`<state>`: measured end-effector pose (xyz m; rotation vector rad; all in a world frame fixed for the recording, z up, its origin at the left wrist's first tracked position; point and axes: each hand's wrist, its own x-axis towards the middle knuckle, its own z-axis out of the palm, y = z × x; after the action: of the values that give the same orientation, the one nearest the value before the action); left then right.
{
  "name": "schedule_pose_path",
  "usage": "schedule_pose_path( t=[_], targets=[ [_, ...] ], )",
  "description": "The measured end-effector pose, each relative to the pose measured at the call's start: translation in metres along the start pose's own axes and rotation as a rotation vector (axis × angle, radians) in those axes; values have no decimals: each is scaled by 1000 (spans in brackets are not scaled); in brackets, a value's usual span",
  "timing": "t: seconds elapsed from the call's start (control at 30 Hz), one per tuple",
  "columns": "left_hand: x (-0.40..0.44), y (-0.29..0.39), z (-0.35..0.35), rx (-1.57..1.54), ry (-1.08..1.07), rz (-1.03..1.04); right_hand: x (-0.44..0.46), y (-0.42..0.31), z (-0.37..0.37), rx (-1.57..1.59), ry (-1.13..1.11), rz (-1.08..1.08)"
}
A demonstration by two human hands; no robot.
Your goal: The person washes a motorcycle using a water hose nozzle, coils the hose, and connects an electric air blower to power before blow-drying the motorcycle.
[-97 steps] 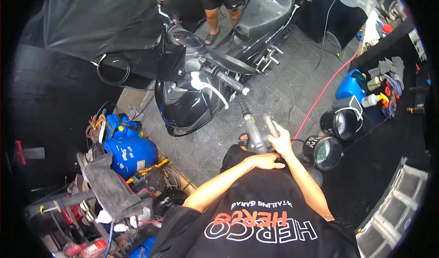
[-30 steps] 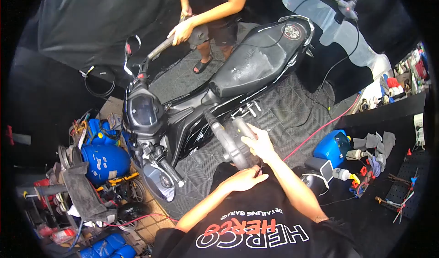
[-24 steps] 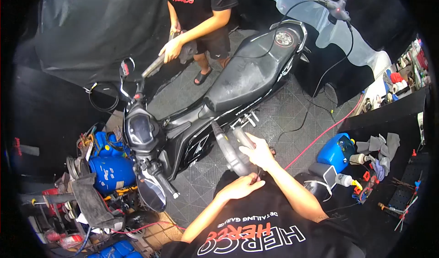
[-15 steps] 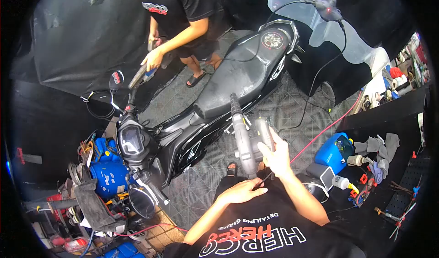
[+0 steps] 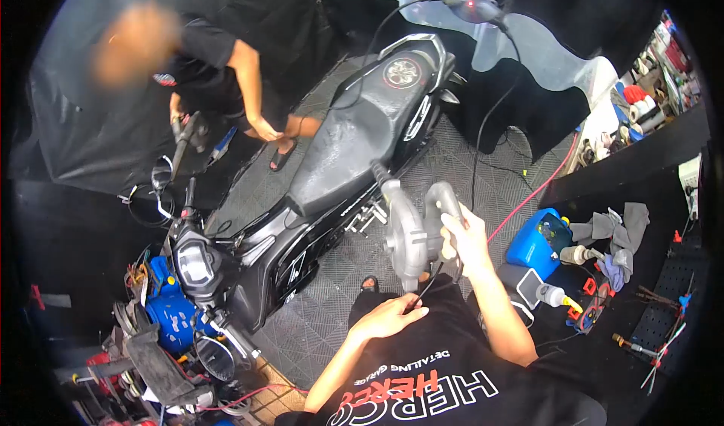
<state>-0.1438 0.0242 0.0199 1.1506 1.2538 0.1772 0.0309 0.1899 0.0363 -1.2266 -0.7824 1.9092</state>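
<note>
My right hand [image 5: 466, 241] is wrapped around the handle of a grey electric blower [image 5: 407, 237], whose nozzle points away from me toward the motorbike. Close to the blower's rear end, my left hand [image 5: 386, 318] is closed on its black power cord [image 5: 431, 289]. Ahead and to the left stands a black motorbike [image 5: 290, 237], its wet-looking seat [image 5: 347, 147] just beyond the nozzle tip. The fingertips of my left hand are partly hidden.
Across the motorbike a co-worker [image 5: 204, 71] bends over, holding another blower [image 5: 188, 135]. A black cable [image 5: 483, 124] hangs from a power splitter [image 5: 475, 5]. Blue jug [image 5: 537, 241] and bottle [image 5: 554, 296] stand at right; tool bags [image 5: 162, 358] crowd the lower left.
My view has shifted right, and the blower in my right hand has turned slightly, its nozzle foreshortened. The co-worker has bent lower, moved left, and taken one hand off their blower.
</note>
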Motion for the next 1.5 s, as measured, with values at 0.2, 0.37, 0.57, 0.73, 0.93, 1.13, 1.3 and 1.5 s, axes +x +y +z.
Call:
schedule_pose_path(
  t=[0.2, 0.37, 0.57, 0.73, 0.93, 1.13, 1.3, 1.5],
  targets=[
    [11, 2, 7, -34, 84, 69, -10, -26, -35, 14, 48, -85],
    [25, 17, 3, -5, -15, -48, 2, -44, -48, 12, 157, -275],
    [44, 7, 1, 9, 11, -16, 7, -89, -83, 68, -10, -54],
    [84, -42, 11, -41, -37, 41, -2, -71, -82, -33, 62, -228],
    [159, -68, 5, -152, -265, -72, -30, -109, -99, -9, 19, -139],
    [244, -75, -35, 128, -331, -140, -18, -139, -80, -160, 96, -245],
    [324, -93, -70, 170, -293, -70, 21, -162, -68, -126, 195, -300],
    [357, -45, -121, 186, -272, 35, 70, -235, -55, -273, 52, 121]
  ],
)
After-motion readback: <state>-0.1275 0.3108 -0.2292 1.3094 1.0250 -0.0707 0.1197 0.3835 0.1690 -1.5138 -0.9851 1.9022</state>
